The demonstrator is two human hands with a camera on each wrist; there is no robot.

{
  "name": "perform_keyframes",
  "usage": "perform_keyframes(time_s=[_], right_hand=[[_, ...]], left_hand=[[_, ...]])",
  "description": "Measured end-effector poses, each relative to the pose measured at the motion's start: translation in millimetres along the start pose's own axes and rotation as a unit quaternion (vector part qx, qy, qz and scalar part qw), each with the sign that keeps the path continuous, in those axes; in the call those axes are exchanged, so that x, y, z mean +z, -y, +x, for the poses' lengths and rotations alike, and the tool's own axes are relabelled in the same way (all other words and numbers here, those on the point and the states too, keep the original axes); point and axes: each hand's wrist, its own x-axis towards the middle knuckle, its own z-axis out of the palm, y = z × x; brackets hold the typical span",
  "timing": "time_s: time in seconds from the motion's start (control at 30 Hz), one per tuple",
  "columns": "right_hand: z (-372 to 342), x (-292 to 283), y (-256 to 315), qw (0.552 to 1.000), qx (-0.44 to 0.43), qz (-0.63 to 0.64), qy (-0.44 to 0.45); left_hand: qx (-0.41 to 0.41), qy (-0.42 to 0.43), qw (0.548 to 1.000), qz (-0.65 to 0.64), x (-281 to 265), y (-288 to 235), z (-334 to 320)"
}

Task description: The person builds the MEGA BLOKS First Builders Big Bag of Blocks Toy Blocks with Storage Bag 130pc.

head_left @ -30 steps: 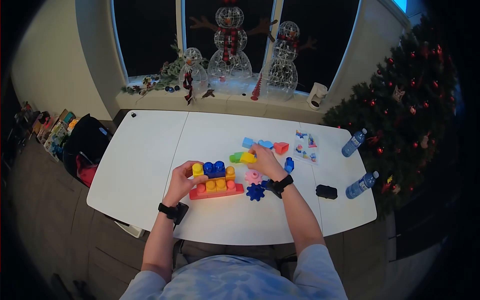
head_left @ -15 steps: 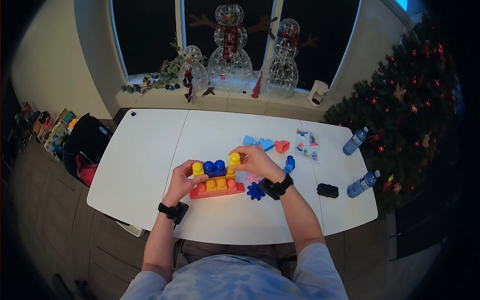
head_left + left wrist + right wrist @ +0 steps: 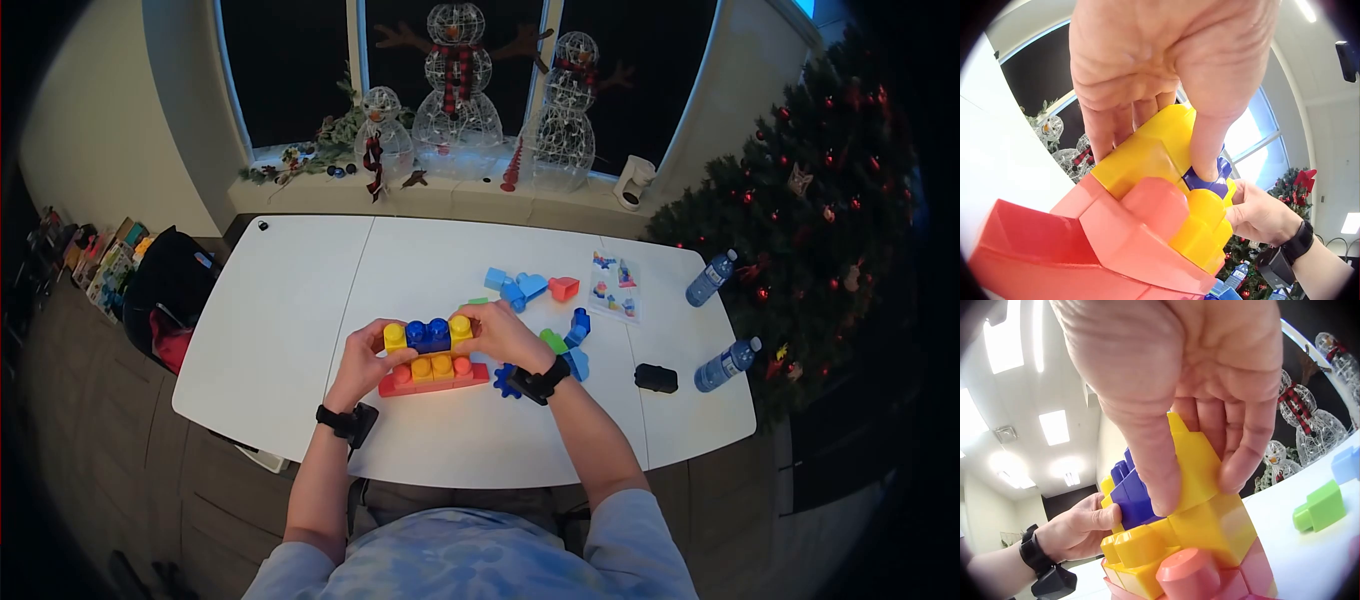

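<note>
A stepped block structure stands on the white table (image 3: 290,300): a red base (image 3: 434,384), yellow-orange and red blocks in front, and a dark blue block (image 3: 428,336) between yellow ones on top. My left hand (image 3: 362,366) grips the structure's left end, thumb on the front, fingers behind, as the left wrist view (image 3: 1166,81) shows. At the right end my right hand (image 3: 505,335) pinches a yellow block (image 3: 1194,469) seated on the top row against the blue one; its thumb lies in front and its fingers behind.
Right of the structure lie a dark blue gear (image 3: 507,381), light blue pieces (image 3: 520,288), a red block (image 3: 564,289) and a green block (image 3: 1321,506). Farther right are a picture sheet (image 3: 613,285), a black case (image 3: 655,378) and two bottles (image 3: 711,279).
My right hand has carried the yellow block left from beside the green one onto the structure's right end. More light blue and green pieces show on the right. My left hand has stayed in place.
</note>
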Motion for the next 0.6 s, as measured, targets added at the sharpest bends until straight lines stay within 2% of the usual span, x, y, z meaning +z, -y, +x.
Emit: perform_keyframes(time_s=[0.07, 0.13, 0.2, 0.23, 0.27, 0.3, 0.33, 0.37, 0.4, 0.47, 0.6], right_hand=[[0.7, 1.7, -0.7, 1.0, 0.016, -0.001, 0.022], [-0.4, -3.1, -2.4, 0.999, 0.031, -0.004, 0.039], [-7.0, -19.5, -9.2, 0.995, 0.074, 0.013, 0.065], [-6.4, -29.2, -13.4, 0.995, 0.072, 0.012, 0.064], [-3.0, -39.5, -19.6, 0.994, 0.101, -0.014, 0.041], [-1.1, -44.8, -27.5, 0.99, 0.131, -0.038, 0.018], [4.5, -37.1, -55.2, 0.989, 0.095, -0.103, -0.041], [10.7, -28.1, -72.8, 0.989, 0.094, -0.101, -0.043], [16.3, -19.9, -86.5, 0.986, 0.058, -0.151, -0.036], [19.5, 1.0, -101.7, 0.97, -0.008, -0.235, -0.056], [27.9, 12.1, -104.4, 0.975, -0.031, -0.219, 0.006]], left_hand=[[-0.008, 0.011, 1.0, 0.019, -1.0, 4.8, 0.3], [0.031, 0.007, 0.999, -0.035, -3.3, 9.8, 2.1], [0.033, 0.005, 0.999, -0.009, -15.0, 13.9, -1.4], [0.031, 0.001, 0.999, 0.017, -21.0, 15.9, -3.3], [-0.005, 0.027, 0.999, 0.042, -25.3, 14.8, -5.2], [-0.005, 0.025, 0.999, 0.043, -25.8, 13.8, -8.9], [-0.029, 0.053, 0.996, 0.072, -25.4, 13.0, -14.0], [-0.051, 0.081, 0.99, 0.102, -24.6, 12.1, -17.6], [-0.068, 0.082, 0.988, 0.112, -20.2, 11.5, -19.8], [-0.057, 0.093, 0.989, 0.102, -14.9, 29.0, -19.6], [-0.04, 0.087, 0.99, 0.102, -9.5, 36.1, -20.4]])
